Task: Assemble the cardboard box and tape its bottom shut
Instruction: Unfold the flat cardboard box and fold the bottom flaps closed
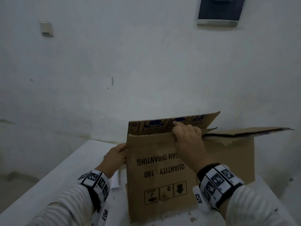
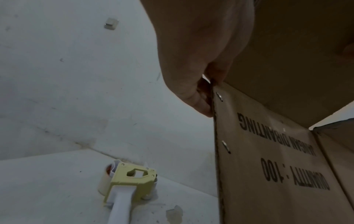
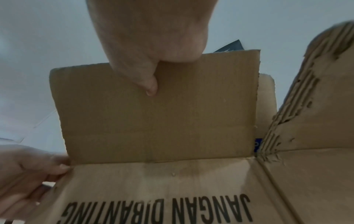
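Note:
A brown cardboard box (image 1: 162,168) stands on the white table (image 1: 48,185) with its print upside down and its flaps up. My left hand (image 1: 114,158) grips the box's left vertical edge, thumb on the near face (image 2: 268,151). My right hand (image 1: 189,141) pinches the top edge of the near flap (image 3: 162,118), fingers over it and thumb (image 3: 151,86) on the near side. A far flap (image 1: 162,124) with blue print stands behind; a right flap (image 1: 244,132) lies outward. A tape dispenser (image 2: 130,181) with a yellow-green frame and white handle lies left of the box.
A white wall rises close behind the table, with a light switch (image 1: 46,28) up left and a dark panel (image 1: 219,10) up right. The table's left edge runs diagonally past my left sleeve. Small crumbs dot the tabletop by the box.

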### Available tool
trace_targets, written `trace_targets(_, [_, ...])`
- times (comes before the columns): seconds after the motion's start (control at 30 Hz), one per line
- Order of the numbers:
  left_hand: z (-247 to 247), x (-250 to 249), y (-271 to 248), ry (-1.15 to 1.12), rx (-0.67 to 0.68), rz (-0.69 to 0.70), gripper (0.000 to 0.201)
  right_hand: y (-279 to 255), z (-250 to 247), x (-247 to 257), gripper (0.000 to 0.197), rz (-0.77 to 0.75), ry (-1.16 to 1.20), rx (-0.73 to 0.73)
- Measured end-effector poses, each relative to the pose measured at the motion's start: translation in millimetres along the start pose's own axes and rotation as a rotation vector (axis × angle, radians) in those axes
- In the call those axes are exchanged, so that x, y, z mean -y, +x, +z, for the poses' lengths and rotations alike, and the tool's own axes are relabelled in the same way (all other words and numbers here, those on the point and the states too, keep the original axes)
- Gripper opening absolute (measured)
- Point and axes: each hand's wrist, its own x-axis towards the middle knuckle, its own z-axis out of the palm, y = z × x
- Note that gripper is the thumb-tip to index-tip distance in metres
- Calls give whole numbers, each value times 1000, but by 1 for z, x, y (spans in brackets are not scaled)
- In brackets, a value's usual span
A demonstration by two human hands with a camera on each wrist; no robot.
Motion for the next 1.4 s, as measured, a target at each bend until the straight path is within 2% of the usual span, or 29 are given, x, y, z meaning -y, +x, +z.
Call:
trace_targets(0.13, [-3,-7,2,-90,21,-106,27,4,3,-4,33,22,24,45])
trace_targets(0.23, [-9,-9,6,-61,68,-122,42,4,3,-7,34,6,35,59])
trace_targets(0.33, [-12,-14,7,20,78,-110,40,-1,3,-10,34,-12,32,43])
trace_targets(0.43, [-9,-19,10,96,-10,-105,43,-11,1,-12,30,-25,-9,32])
trace_targets(0.57, [1,-24,12,71,-107,-91,32,-29,0,-15,34,-89,-38,60])
trace_targets(0.7, [5,-20,15,72,-196,-92,21,-56,3,-9,44,-189,-57,238])
trace_targets(0.83, [8,-15,20,165,-219,-83,25,-84,14,-3,77,-177,-48,520])
trace_targets(0.9, [8,-12,23,215,-233,-62,27,-88,20,1,76,-158,-30,638])
trace_targets(1.0, [6,-3,31,272,-264,-41,32,-80,29,6,64,-90,102,809])
trace_targets(1.03, [5,0,34,295,-271,-27,33,-73,30,7,64,-43,138,814])
trace_targets(1.17, [4,8,43,370,-255,6,46,-38,45,6,75,142,193,647])
trace_targets(1.23, [4,11,46,382,-237,13,48,-27,57,3,86,207,165,674])
trace_targets(1.3, [5,10,43,477,-253,37,38,-23,70,4,90,230,133,701])
trace_targets(1.4, [5,14,40,647,-343,125,17,-28,88,11,86,263,109,653])
